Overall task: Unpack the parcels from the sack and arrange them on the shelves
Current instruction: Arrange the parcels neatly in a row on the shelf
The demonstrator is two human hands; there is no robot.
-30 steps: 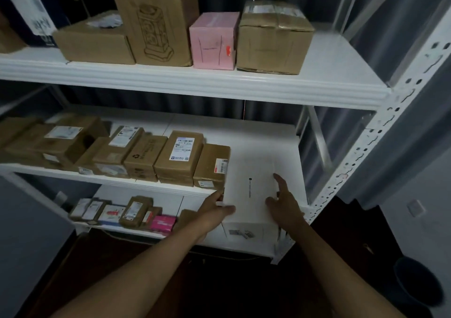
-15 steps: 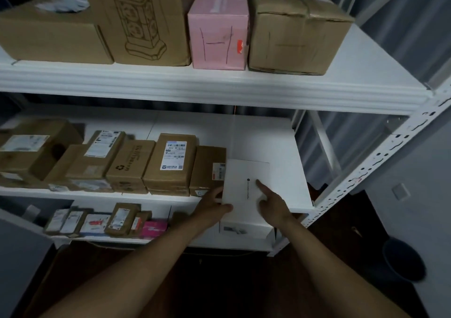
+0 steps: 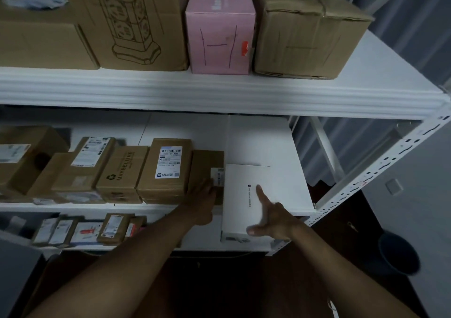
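A flat white box (image 3: 241, 200) lies on the middle shelf (image 3: 288, 171), its near end sticking out past the shelf's front edge. My right hand (image 3: 268, 217) is spread over the box's near end, forefinger pointing along the lid and thumb at the front edge. My left hand (image 3: 203, 200) lies with straight fingers in the gap between the white box and the brown parcel (image 3: 206, 171) to its left. A row of brown cardboard parcels (image 3: 163, 168) fills the shelf to the left. The sack is out of view.
The top shelf (image 3: 219, 90) carries big brown cartons and a pink box (image 3: 219, 29). The bottom shelf (image 3: 210, 244) holds several small parcels at the left. White perforated uprights (image 3: 380, 171) frame the right side. A dark bin (image 3: 397, 254) stands on the floor at the right.
The white box has slid further onto the middle shelf, next to the brown parcel. My right hand has opened up over its near end, and my left hand has gone to its left side.
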